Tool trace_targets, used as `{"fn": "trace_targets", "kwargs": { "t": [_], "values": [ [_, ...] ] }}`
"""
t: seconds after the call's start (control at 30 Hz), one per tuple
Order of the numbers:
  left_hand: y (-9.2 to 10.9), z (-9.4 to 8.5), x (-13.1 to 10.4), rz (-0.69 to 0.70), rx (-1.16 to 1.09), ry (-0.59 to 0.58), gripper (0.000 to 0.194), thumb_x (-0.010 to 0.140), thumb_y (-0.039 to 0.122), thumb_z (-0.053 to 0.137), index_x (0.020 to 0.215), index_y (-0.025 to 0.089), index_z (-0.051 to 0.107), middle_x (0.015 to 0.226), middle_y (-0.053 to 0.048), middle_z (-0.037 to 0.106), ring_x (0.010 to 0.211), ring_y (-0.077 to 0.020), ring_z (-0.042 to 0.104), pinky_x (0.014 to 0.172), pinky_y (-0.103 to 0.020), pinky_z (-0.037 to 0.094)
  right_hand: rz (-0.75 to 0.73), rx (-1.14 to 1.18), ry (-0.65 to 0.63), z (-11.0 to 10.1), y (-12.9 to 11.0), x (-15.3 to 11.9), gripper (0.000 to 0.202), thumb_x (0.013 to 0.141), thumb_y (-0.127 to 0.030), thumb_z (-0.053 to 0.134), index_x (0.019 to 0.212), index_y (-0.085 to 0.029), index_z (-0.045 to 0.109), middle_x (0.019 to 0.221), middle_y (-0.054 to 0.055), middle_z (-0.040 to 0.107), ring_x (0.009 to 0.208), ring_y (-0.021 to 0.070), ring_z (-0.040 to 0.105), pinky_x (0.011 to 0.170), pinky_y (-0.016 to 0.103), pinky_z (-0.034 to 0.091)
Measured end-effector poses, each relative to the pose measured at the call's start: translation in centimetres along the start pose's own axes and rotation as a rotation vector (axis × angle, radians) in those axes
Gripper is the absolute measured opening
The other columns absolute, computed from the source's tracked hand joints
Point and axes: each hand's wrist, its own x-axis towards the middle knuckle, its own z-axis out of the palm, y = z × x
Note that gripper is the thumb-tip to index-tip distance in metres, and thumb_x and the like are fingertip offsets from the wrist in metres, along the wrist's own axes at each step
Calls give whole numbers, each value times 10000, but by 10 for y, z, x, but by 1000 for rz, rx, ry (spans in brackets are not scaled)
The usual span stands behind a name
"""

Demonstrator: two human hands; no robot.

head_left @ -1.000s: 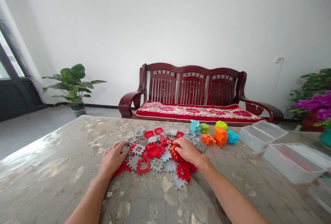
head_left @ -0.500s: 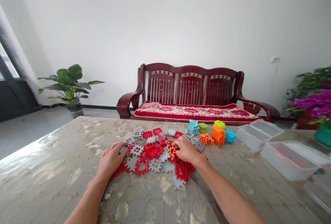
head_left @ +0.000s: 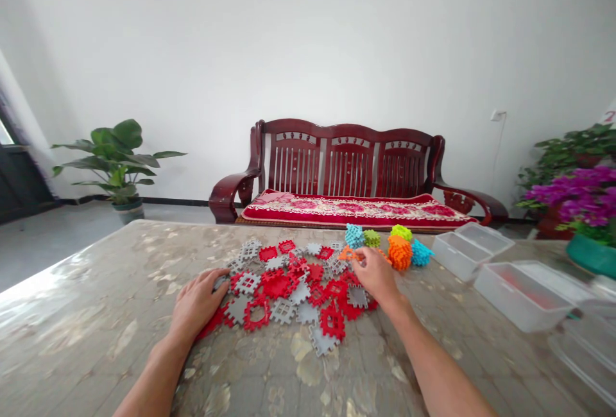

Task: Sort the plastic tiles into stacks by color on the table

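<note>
A loose spread of red and grey toothed plastic building tiles lies on the table; a red tile (head_left: pixel 276 285) sits near its middle and a grey tile (head_left: pixel 283 311) toward the front. My right hand (head_left: pixel 378 274) pinches an orange triangular tile (head_left: pixel 347 253) over the right side of the spread. At the left edge rests my left hand (head_left: pixel 199 295), palm down with its fingers stretched out, touching or beside a grey tile (head_left: pixel 221 284). Behind my right hand stand sorted stacks: blue tiles (head_left: pixel 355 236), green tiles (head_left: pixel 371 238) and orange tiles (head_left: pixel 400 252). Another orange group is partly hidden by that hand.
Clear plastic boxes stand on the right of the table, one box (head_left: pixel 522 298) with something red inside. Further blue tiles (head_left: pixel 422 253) and lime tiles (head_left: pixel 400 232) sit beside the orange stack. Past the patterned tablecloth (head_left: pixel 115 314) is a wooden bench (head_left: pixel 349 160).
My right hand has lifted the orange triangular tile from among the red and grey ones and carried it back and right, toward the coloured stacks. My left hand stays at the left edge.
</note>
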Motion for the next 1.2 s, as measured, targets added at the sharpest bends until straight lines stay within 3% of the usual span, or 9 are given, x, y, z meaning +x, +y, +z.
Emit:
{"fn": "trace_targets", "kwargs": {
  "t": [0.17, 0.37, 0.5, 0.67, 0.9, 1.1, 1.2],
  "values": [
    [0, 0, -1, -4, -12, 18, 448, 916, 453, 390, 1227, 290, 669, 1329, -47, 660, 1225, -275, 603, 1067, -428, 424, 205, -164, 89, -17, 49, 10, 231, 878, -256, 549, 1016, -155, 704, 995, 104, 715, 963, 224, 641, 814, 295, 436],
    [-1, 0, -1, 11, -17, 26, 436, 914, 465, 398, 1207, 300, 676, 1309, -38, 671, 1222, -271, 606, 1065, -428, 428, 237, -265, 110, -16, 63, 9, 260, 877, -278, 550, 1033, -143, 710, 1011, 141, 696, 960, 253, 627, 820, 331, 438],
    [0, 0, 0, 5, -5, 19, 438, 917, 459, 394, 1219, 297, 668, 1316, -43, 667, 1212, -268, 611, 1065, -425, 426, 120, -191, 175, -8, 53, -1, 250, 898, -273, 505, 1004, -169, 706, 1007, 120, 680, 981, 241, 605, 862, 324, 431],
    [1, 2, -1, 14, 3, 5, 448, 925, 441, 383, 1245, 279, 652, 1347, -58, 644, 1228, -269, 598, 1085, -437, 406, -40, -37, 49, 16, 29, -25, 236, 895, -268, 506, 990, -196, 710, 1039, 93, 694, 1026, 236, 600, 941, 336, 424],
    [11, 5, -5, 39, -50, 18, 423, 914, 395, 416, 1244, 279, 654, 1332, -63, 648, 1260, -270, 572, 1106, -458, 382, -25, -28, -50, 43, 5, -44, 331, 932, -298, 479, 1164, -179, 683, 1253, 125, 648, 1218, 268, 543, 1056, 406, 385],
    [29, 9, -8, 91, -282, 11, 451, 885, 433, 418, 1197, 242, 682, 1271, -62, 691, 1224, -236, 596, 1096, -392, 412, -175, 204, -78, 41, -14, -45, 339, 958, -305, 424, 1120, -198, 701, 1171, 93, 698, 1125, 225, 611, 1026, 366, 438],
    [30, 4, -4, 70, -437, 27, 507, 893, 478, 359, 1171, 210, 687, 1239, -66, 711, 1190, -224, 623, 1069, -361, 445, -207, 196, -33, 36, -17, -33, 344, 963, -312, 419, 1122, -205, 704, 1201, 90, 687, 1156, 222, 599, 1049, 368, 427]
  ]
}}
